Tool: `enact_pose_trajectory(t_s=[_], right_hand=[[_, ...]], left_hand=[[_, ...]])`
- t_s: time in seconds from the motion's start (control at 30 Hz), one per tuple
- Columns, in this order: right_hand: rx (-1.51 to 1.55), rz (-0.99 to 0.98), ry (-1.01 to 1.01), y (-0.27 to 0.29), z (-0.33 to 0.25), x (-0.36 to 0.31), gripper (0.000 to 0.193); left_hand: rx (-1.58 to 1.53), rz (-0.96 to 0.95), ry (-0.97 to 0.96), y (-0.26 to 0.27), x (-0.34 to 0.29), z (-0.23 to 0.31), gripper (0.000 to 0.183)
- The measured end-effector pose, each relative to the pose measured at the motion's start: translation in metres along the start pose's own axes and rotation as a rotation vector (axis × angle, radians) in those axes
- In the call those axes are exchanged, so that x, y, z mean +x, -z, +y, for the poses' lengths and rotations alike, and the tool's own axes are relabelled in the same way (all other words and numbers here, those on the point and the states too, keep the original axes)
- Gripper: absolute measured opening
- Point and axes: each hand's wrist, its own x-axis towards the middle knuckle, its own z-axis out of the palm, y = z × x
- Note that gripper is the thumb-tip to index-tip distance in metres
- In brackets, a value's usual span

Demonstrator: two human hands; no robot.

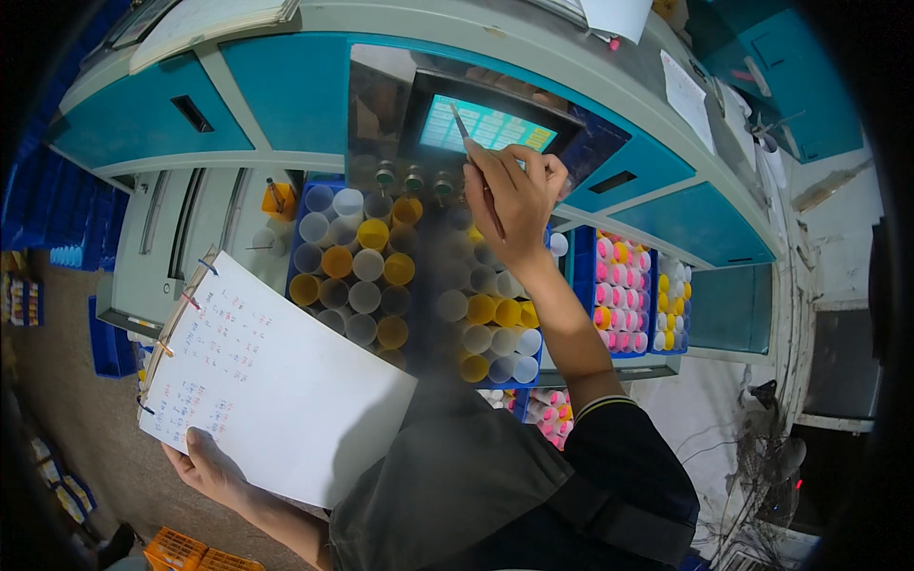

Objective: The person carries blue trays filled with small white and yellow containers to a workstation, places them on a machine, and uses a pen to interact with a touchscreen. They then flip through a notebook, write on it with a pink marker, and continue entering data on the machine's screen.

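Note:
My left hand (202, 468) grips the lower left corner of a ring-bound notebook (295, 381), its thumb on top of the page. Handwritten notes in blue and red cover the left part of the open white page. Up ahead, my right hand (514, 195) is closed around a slim pen (461, 124). The pen's tip points at a lit touchscreen (495, 128) with a green-blue grid on it; whether it touches the glass I cannot tell. Below the screen, several round knobs (413, 179) sit on the shiny panel.
Under the panel stand blue crates (297, 228) packed with white and yellow tubes (366, 266). To the right, another crate (621, 348) holds pink, white and yellow ones. Teal cabinet doors (286, 86) line the machine. An orange crate (176, 550) stands on the floor at lower left.

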Motion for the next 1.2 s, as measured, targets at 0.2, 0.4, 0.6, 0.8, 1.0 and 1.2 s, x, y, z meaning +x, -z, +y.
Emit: enact_pose_trajectory(t_s=[0.2, 0.4, 0.6, 0.8, 1.0, 1.2], right_hand=[[0.014, -0.043, 0.007, -0.005, 0.0, -0.006, 0.025], [-0.003, -0.014, 0.056, -0.006, -0.002, -0.011, 0.026], [0.42, -0.275, -0.038, 0.007, -0.044, -0.04, 0.027], [1.342, -1.114, -0.768, 0.013, -0.126, -0.111, 0.028], [1.245, -1.139, -0.614, 0.028, -0.139, -0.104, 0.027], [1.262, -1.089, -0.595, 0.031, -0.142, -0.098, 0.027]], left_hand=[[0.011, 0.037, -0.01, -0.012, -0.003, 0.008, 0.048], [0.044, 0.104, 0.035, -0.022, -0.01, 0.017, 0.035], [-0.143, -0.069, -0.045, -0.016, -0.031, 0.026, 0.034], [-0.111, -0.013, 0.028, -0.019, -0.034, 0.043, 0.046], [-0.203, -0.034, 0.117, -0.019, -0.045, 0.057, 0.052], [-0.172, -0.143, 0.147, -0.022, -0.056, 0.066, 0.068]])
